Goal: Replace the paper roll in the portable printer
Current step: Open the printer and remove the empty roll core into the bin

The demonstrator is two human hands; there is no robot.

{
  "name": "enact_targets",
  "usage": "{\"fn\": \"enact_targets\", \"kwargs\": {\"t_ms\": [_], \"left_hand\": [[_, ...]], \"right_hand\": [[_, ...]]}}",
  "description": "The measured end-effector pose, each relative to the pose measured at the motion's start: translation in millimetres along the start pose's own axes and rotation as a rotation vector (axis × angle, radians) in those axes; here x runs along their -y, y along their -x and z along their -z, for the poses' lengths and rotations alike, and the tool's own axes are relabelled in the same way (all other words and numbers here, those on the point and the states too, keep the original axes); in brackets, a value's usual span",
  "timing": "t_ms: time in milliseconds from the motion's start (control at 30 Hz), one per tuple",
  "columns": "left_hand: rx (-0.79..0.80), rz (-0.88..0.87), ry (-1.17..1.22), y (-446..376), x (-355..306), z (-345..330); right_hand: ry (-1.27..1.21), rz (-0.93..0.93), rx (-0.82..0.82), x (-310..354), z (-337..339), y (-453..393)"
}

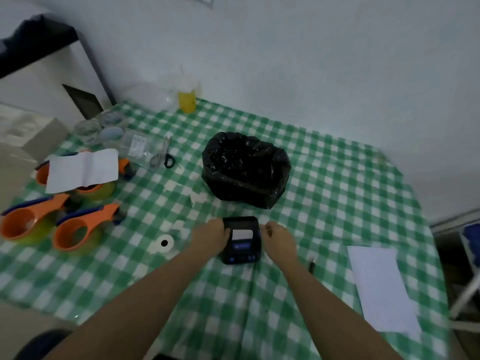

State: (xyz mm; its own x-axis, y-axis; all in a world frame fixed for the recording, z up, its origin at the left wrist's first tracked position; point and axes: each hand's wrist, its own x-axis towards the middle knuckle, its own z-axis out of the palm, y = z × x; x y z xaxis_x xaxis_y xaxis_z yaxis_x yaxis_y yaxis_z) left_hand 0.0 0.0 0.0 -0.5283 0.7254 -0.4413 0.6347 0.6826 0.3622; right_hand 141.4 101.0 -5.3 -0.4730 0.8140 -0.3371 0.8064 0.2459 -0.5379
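**Inspector:** Report the bench, left to right.

**Assistant:** Well out to the left of the left hand (210,236) lie three orange plastic tape dispensers (75,229). Nearer, just left of that hand, a small white paper roll (164,243) stands on end on the green-and-white checked tablecloth (324,203), its core hole facing up, so its axis is vertical.

**Inspector:** The hands?

**Assistant:** The left hand is curled against the left side of the small black plastic portable printer (241,240), touching it. The right hand (276,239) is loosely curled beside the printer's right side; contact there cannot be confirmed, and it holds nothing visible.

**Inspector:** The printer's attitude?

**Assistant:** It lies flat between the two hands, long axis running away from the person, button end nearest them. White paper shows in its upper window.

**Inspector:** Progress?

**Assistant:** In my judgement, early: the cover appears closed and the loose roll looks unused. Opening, swapping and closing remain. Beyond the hands sits a black plastic bin bag (245,170); right of the right hand, a white sheet (381,289).
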Motion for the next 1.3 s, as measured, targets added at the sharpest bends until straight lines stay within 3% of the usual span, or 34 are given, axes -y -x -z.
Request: {"fn": "enact_targets", "kwargs": {"t_ms": [167,300,500,700,933,1067,1233,1300], "left_hand": [[0.159,0.089,0.277,-1,8,-33],[0.149,0.117,0.495,-4,10,-43],[0.107,0.073,0.532,-4,24,-51],[0.089,0.07,0.509,1,24,-52],[0.094,0.087,0.547,3,27,-51],[0.094,0.078,0.572,4,26,-49],[0.086,0.091,0.559,2,29,-50],[0.078,0.092,0.553,1,29,-50]], "right_hand": [[-0.174,-0.112,0.117,-10,-13,-8],[-0.222,-0.162,0.115,-6,-17,-9],[-0.359,-0.283,0.124,-18,-20,-14],[-0.413,-0.448,0.331,-5,11,-43],[-0.341,-0.508,0.435,0,11,-53],[-0.065,-0.292,0.316,-5,1,-47],[-0.112,0.051,-0.069,-15,-25,1],[-0.067,0.153,-0.118,-13,-39,4]]}}
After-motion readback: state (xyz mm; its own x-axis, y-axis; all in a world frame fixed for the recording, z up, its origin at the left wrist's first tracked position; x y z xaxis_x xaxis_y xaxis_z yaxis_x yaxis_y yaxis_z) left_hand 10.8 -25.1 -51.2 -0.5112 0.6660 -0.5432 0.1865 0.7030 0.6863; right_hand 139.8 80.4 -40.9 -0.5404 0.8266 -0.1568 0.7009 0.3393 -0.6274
